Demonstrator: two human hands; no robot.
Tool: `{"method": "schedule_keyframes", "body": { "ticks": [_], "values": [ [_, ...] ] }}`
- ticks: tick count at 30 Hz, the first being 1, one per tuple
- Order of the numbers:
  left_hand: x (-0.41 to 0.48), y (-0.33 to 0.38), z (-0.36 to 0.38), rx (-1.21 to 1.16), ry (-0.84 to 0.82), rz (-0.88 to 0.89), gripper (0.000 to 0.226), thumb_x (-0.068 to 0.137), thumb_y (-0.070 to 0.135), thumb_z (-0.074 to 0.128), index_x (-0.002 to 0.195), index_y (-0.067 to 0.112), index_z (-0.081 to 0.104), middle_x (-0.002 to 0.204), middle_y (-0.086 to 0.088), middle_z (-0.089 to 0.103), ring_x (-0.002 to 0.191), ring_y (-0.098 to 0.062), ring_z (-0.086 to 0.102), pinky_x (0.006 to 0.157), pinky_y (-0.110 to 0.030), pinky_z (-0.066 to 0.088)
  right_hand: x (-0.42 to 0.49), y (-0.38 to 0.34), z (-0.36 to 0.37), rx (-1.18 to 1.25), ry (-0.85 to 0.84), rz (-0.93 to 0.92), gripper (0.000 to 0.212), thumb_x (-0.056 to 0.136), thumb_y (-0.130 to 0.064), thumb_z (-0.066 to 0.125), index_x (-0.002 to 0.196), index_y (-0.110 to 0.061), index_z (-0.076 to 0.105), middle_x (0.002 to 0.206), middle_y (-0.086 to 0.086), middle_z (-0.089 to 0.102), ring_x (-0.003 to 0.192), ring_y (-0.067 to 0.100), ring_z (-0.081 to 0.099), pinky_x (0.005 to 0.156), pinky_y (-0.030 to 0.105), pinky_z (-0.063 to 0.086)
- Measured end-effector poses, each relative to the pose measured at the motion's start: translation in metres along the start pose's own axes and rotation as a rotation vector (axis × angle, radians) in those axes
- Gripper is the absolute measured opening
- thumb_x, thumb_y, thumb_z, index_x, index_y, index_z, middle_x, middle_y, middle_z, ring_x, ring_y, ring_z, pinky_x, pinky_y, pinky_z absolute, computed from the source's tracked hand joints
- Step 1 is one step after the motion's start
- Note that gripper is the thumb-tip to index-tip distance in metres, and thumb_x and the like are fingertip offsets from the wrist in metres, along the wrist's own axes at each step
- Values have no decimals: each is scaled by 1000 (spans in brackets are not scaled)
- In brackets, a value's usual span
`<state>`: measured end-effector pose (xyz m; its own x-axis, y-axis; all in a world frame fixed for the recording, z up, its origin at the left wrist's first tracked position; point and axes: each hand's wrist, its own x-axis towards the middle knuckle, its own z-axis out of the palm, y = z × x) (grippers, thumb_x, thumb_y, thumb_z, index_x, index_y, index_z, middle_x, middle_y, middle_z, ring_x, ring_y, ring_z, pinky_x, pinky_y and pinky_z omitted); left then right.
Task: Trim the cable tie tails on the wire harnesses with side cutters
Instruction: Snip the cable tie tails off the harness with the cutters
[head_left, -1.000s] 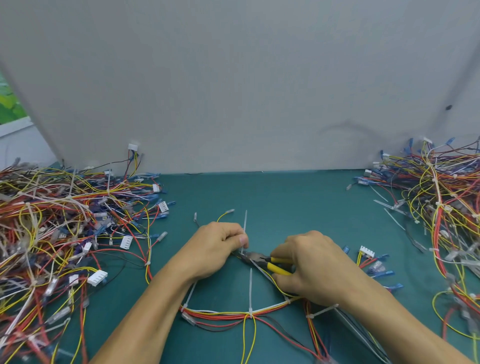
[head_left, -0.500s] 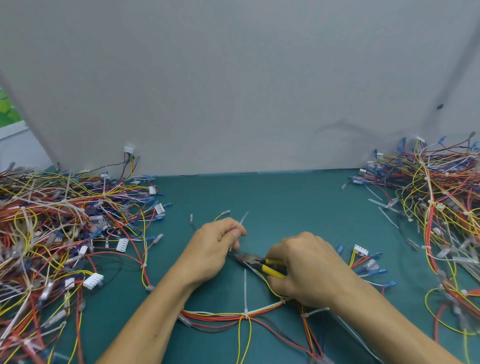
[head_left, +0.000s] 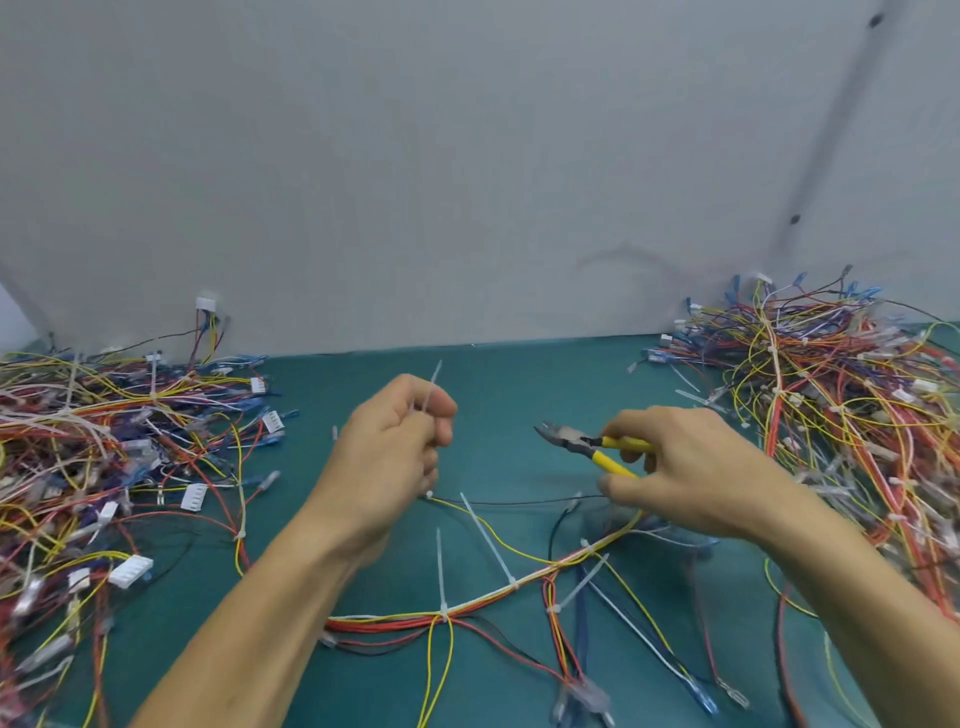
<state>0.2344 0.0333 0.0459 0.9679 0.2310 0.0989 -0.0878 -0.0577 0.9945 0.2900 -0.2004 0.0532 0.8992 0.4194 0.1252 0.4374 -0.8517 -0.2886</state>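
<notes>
Several curled fingers (head_left: 439, 413) of the left hand (head_left: 389, 457) pinch a thin white plastic cable tie tail (head_left: 432, 384), its tip poking up above the knuckles; a second ago that hand lay low on the mat beside the cutter nose, so the tail looks severed and lifted free; the right hand (head_left: 691, 467) is wrapped round the yellow-handled steel side cutters (head_left: 584, 442), now raised off the work, nose pointing left, handles slightly spread; one trim seems done; the red, yellow and white wire harness (head_left: 498, 590) lies on the teal bench mat (head_left: 509, 374) below and between the wrists, with at least three long white tails (head_left: 440, 564) standing on it uncut; tangled heaps of coloured harnesses (head_left: 104, 441) flank both sides.
</notes>
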Motion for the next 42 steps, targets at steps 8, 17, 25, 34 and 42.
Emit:
{"method": "schedule_keyframes", "body": {
  "ticks": [8, 17, 25, 34, 42],
  "values": [
    [-35, 0, 20, 879, -371, 294, 20, 81, 28, 72, 99, 36, 70, 84, 21, 61, 82, 6, 55, 76, -12, 41, -51, 16, 3, -183, -106, -79, 35, 87, -59, 45, 109, -31, 50, 103, -12, 50, 104, 14, 51, 91, 34, 40],
    [-69, -11, 43, 976, -425, 517, 24, 81, 38, 53, 99, 28, 66, 92, 10, 55, 87, -12, 56, 80, -30, 47, -76, 12, 19, -141, -46, -91, 38, 87, -59, 39, 113, -33, 48, 108, -17, 48, 107, 10, 48, 89, 31, 39],
    [-55, -35, 42, 787, -311, 140, 32, 76, 36, 75, 75, 24, 44, 74, 12, 62, 64, -3, 49, 60, -16, 39, -86, 8, 9, -139, -37, -22, 33, 82, -56, 44, 93, -26, 48, 95, -11, 50, 94, 14, 53, 81, 33, 45],
    [-38, -36, 26, 495, -413, -56, 6, 82, 20, 72, 76, 23, 72, 66, 10, 68, 55, 1, 51, 56, -13, 37, -102, -19, 9, -204, -162, 33, 38, 75, -63, 40, 89, -28, 46, 96, -10, 54, 97, 15, 55, 76, 30, 44],
    [-34, -38, 23, 436, -436, -102, 5, 81, 20, 74, 76, 19, 74, 56, 16, 61, 46, 5, 46, 48, -9, 32, -102, -35, 21, -218, -205, 89, 44, 78, -61, 42, 105, -27, 49, 100, -9, 49, 105, 18, 55, 69, 32, 34]
  ]
}}
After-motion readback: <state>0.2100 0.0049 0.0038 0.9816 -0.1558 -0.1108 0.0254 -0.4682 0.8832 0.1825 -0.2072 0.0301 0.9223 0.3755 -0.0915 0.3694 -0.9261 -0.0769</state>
